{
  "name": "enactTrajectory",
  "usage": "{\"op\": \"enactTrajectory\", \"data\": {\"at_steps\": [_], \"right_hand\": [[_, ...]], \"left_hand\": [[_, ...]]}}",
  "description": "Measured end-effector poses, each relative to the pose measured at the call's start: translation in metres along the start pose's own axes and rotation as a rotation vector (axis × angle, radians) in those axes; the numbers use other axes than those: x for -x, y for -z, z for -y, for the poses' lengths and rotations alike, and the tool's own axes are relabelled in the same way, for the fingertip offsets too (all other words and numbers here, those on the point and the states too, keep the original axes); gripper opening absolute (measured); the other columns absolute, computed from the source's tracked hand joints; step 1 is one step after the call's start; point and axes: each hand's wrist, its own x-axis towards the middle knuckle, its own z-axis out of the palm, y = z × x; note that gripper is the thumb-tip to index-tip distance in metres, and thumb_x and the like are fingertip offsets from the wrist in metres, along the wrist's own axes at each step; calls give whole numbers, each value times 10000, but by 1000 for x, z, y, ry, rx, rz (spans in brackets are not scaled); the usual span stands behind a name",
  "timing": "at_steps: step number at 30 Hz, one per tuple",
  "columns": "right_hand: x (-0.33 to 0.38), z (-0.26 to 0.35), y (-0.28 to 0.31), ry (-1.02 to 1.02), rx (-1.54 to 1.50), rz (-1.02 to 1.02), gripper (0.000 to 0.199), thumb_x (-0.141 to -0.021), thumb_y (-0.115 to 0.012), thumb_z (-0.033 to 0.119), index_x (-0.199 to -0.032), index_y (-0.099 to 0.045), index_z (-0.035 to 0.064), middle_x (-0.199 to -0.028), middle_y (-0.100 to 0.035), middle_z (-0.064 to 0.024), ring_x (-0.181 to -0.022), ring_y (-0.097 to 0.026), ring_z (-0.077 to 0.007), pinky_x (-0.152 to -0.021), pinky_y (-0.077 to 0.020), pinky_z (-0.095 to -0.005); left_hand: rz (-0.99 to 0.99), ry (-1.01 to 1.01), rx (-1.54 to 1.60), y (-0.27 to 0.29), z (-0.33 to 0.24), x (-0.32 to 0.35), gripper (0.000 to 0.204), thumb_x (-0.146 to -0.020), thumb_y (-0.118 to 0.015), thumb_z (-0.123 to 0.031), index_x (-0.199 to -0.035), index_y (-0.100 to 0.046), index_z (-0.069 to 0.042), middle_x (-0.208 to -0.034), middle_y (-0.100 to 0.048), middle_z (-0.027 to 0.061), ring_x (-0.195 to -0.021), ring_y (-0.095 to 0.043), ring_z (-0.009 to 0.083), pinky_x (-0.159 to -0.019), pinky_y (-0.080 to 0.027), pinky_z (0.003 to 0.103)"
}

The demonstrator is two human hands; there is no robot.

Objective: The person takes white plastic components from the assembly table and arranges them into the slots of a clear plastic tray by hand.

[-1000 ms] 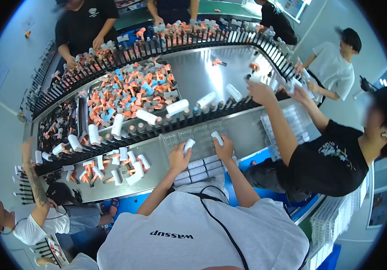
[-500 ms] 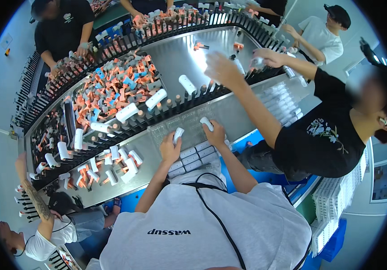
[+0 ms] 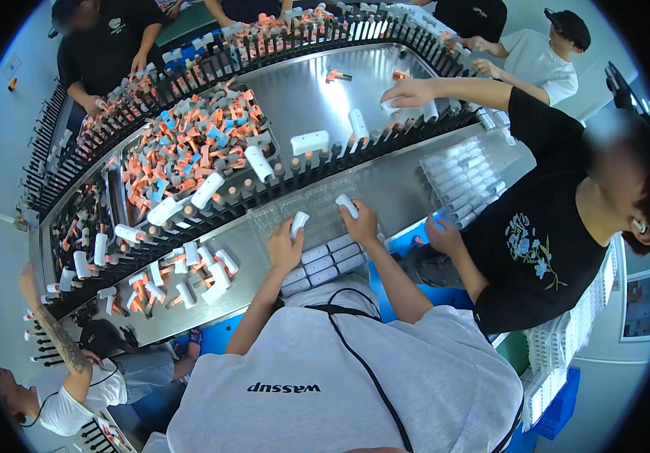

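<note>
My left hand [image 3: 286, 248] is closed around a small white plastic shell [image 3: 299, 224], held upright over a clear plastic tray [image 3: 268, 219]. A second white shell [image 3: 347, 205] is gripped in my right hand [image 3: 361, 225], tilted above the tray's right side. White shells [image 3: 326, 264] fill the tray's near rows, between my forearms. The far part of the tray shows bare, see-through compartments. What the shells hold inside cannot be made out.
Black pegs [image 3: 280, 181] carrying white shells line the conveyor beyond the tray. Orange and grey parts [image 3: 189, 143] are heaped behind it. Loose shells with orange pieces [image 3: 181, 275] lie at left. A co-worker's arm [image 3: 476, 90] reaches across at right, beside another filled tray [image 3: 461, 177].
The pegs and their white shells have shifted left along the conveyor. The right-hand co-worker has drawn one hand down beside the other tray. My hands have hardly moved.
</note>
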Motion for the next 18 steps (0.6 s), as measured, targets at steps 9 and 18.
{"op": "enactTrajectory", "data": {"at_steps": [9,18], "right_hand": [[4,-5,1,25,-1,-9,335,-913,-729,342,-1043,-704,34,-977,-717,-212,-907,-685,-444,-769,-536,-504],[-1,-16,-3,-18,-44,-71,372,-963,-695,367,-1010,-669,-1,-826,-708,-185,-772,-694,-407,-707,-522,-477]], "left_hand": [[-5,-16,18,1,-3,2,406,-947,-681,-345,-1247,-676,-71,-1012,-699,226,-919,-685,429,-796,-541,519],[-31,-46,52,5,-5,4,388,-947,-676,-328,-1232,-681,-64,-998,-698,235,-898,-687,441,-789,-542,523]]}}
